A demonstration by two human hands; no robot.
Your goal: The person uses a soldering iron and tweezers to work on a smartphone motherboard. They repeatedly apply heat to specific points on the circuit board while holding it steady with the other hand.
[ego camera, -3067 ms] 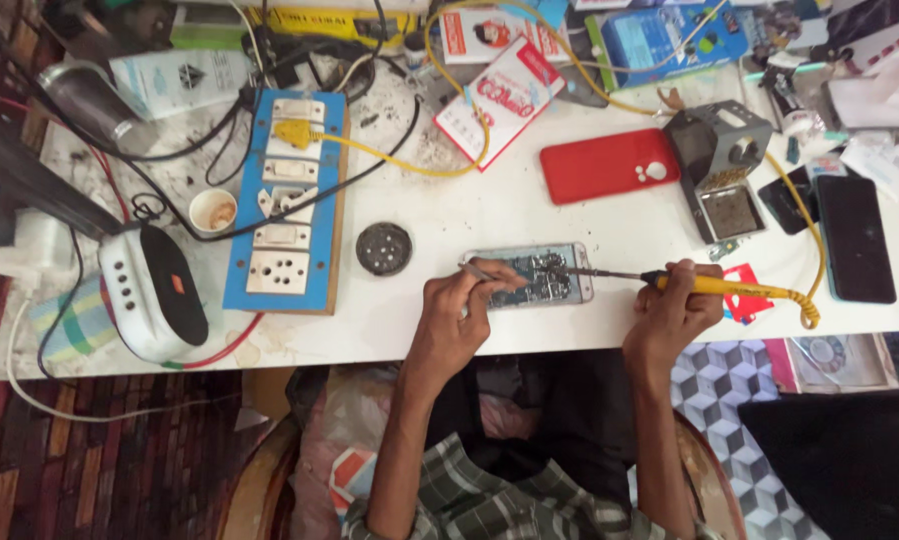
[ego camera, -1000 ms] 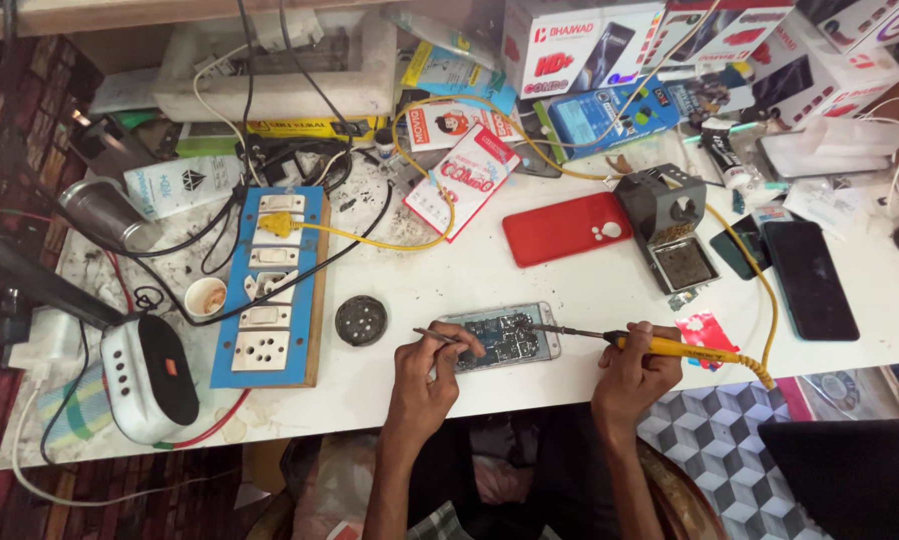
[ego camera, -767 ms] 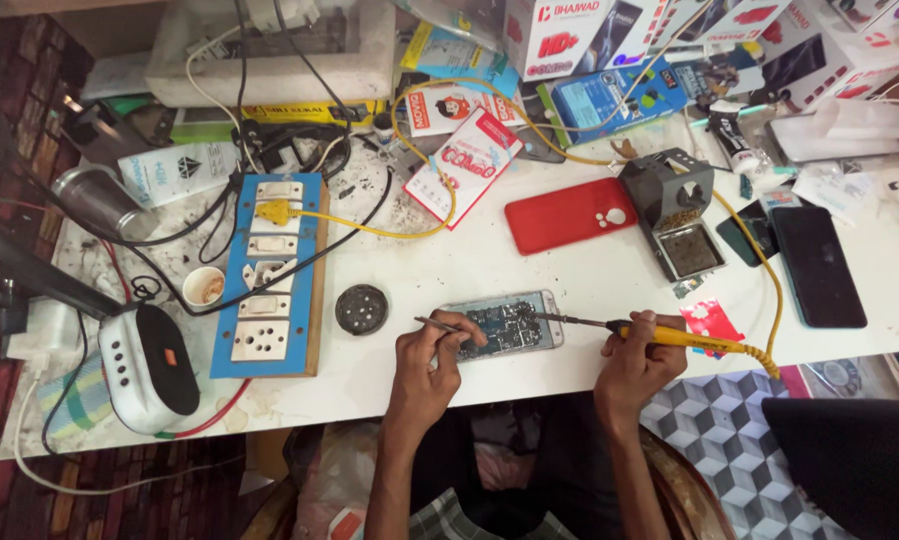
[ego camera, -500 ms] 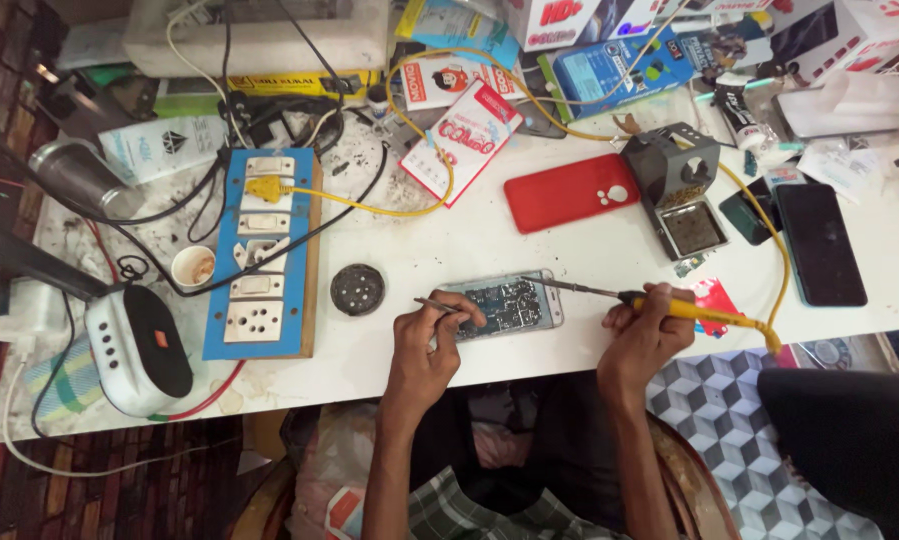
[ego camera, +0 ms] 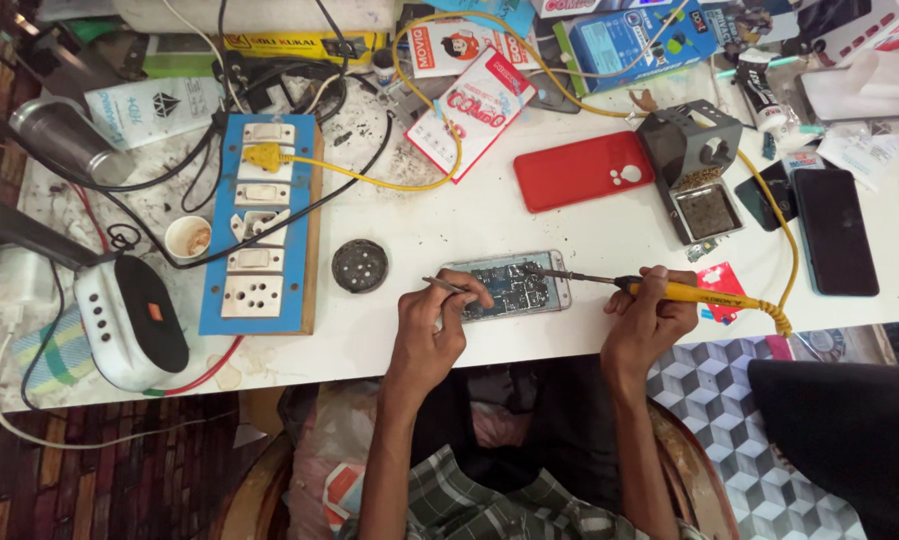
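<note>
Well to the left of both hands, a white and black rounded device [ego camera: 129, 320] sits at the table edge, and beside it a blue switchboard [ego camera: 261, 225] carries a yellow plug and black cables. Between the board and the left hand lies a small round black disc [ego camera: 359, 265].

The left hand [ego camera: 434, 330] pinches a thin pair of tweezers [ego camera: 441, 286], fingers closed narrowly on it; its tip points away to the left while the fingers rest on the near left corner of the opened phone [ego camera: 509, 285]. The phone lies flat on the white table [ego camera: 419, 230], circuit side up, between the two hands and touching the left one.

The right hand [ego camera: 651, 315] is closed round the yellow handle of a soldering iron [ego camera: 669, 291], whose dark tip reaches left onto the phone's upper edge. A yellow cord runs off to the right of that grip. Beyond the phone lie a red phone cover [ego camera: 581, 170] and a grey metal iron stand [ego camera: 694, 175]; farther right, a black phone [ego camera: 834, 230].
</note>
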